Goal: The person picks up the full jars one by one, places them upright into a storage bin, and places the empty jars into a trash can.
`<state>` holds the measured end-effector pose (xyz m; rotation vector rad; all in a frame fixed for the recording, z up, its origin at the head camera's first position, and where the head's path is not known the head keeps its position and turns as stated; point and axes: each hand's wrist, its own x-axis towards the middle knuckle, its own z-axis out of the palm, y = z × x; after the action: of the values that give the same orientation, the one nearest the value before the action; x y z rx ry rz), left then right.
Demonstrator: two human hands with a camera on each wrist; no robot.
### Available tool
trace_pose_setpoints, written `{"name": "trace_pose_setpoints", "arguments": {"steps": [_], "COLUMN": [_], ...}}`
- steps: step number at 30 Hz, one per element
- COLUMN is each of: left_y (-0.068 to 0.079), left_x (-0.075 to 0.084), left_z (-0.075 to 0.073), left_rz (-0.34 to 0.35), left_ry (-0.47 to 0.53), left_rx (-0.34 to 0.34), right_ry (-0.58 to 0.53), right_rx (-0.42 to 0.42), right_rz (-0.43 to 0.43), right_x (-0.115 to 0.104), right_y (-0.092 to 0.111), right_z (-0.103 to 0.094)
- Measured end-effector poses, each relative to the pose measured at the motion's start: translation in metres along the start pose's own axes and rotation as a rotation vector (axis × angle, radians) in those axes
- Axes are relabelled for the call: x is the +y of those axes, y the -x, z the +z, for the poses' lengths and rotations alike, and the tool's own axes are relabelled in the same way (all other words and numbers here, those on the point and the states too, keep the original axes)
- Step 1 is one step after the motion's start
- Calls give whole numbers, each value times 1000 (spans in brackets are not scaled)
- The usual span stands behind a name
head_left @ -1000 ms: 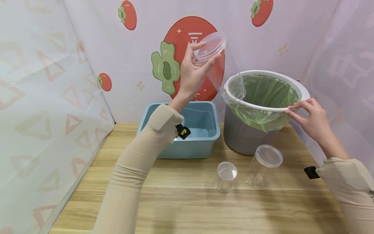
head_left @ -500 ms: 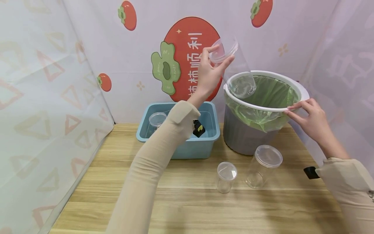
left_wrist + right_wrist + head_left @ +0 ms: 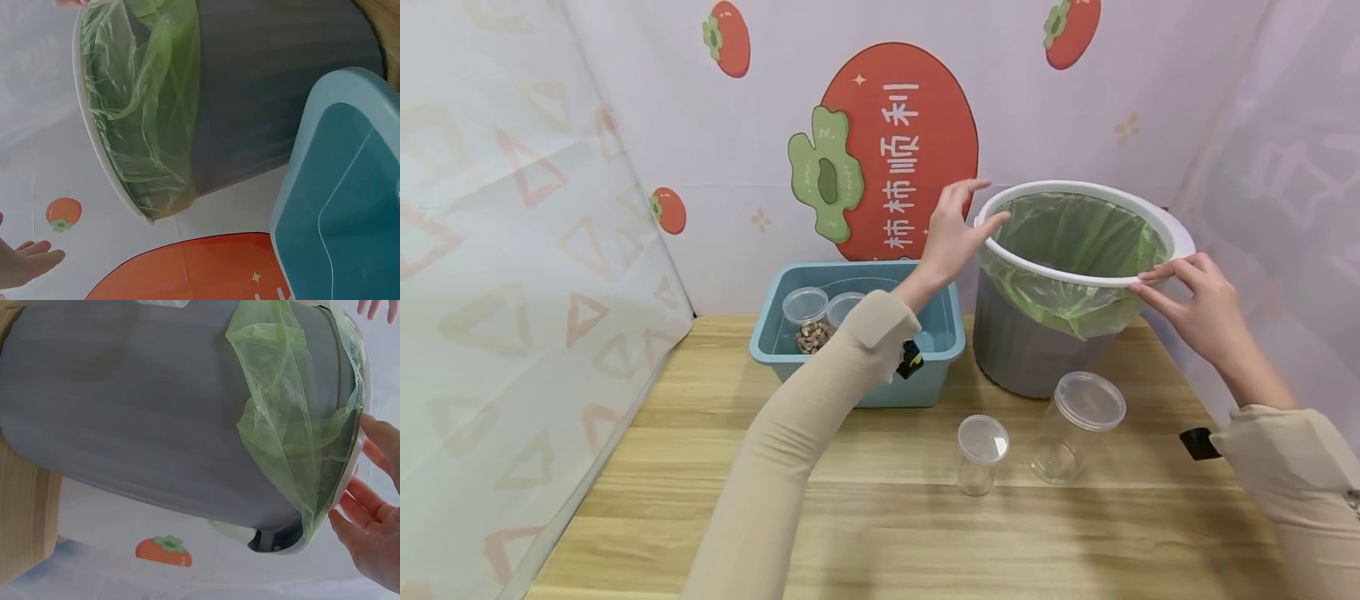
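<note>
My left hand (image 3: pixel 953 235) is held at the left side of the trash can (image 3: pixel 1026 354), fingers spread and nothing in them. At the can's right, my right hand (image 3: pixel 1202 304) pinches the white rim (image 3: pixel 361 440) between thumb and fingers. A green trash bag (image 3: pixel 1090 233) lines the can and folds over its rim; the bottom inside is hidden. On the table before the can stand a small clear lidded jar (image 3: pixel 983 442) and a larger clear lidded jar (image 3: pixel 1086 404).
Left of the can sits a blue plastic basin (image 3: pixel 917 385). Inside it are a lidded jar of brownish pieces (image 3: pixel 812 336) and another lidded jar (image 3: pixel 842 307), partly behind my left sleeve. A printed cloth (image 3: pixel 760 167) hangs behind the table (image 3: pixel 880 533).
My left hand carried a clear jar rightward to the trash can and let it go; the jar is out of sight now. That hand has lowered. My right hand stayed on the rim.
</note>
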<state>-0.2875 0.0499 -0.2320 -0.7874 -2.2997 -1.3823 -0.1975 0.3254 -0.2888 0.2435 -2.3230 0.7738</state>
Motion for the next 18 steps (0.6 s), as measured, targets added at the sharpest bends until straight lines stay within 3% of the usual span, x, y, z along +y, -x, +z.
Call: {"name": "trace_pose_setpoints", "arguments": {"steps": [11, 18], "left_y": [48, 79], "left_x": [-17, -21], "left_z": [-1, 3], "left_rz": [22, 106], "left_ry": [65, 50], "left_rx": [-197, -327], "right_ry": [-5, -4], "right_rx": [6, 7], "right_rz": [-9, -8], "right_x": [-3, -1], "right_y": [0, 0], "right_z": [0, 1]}}
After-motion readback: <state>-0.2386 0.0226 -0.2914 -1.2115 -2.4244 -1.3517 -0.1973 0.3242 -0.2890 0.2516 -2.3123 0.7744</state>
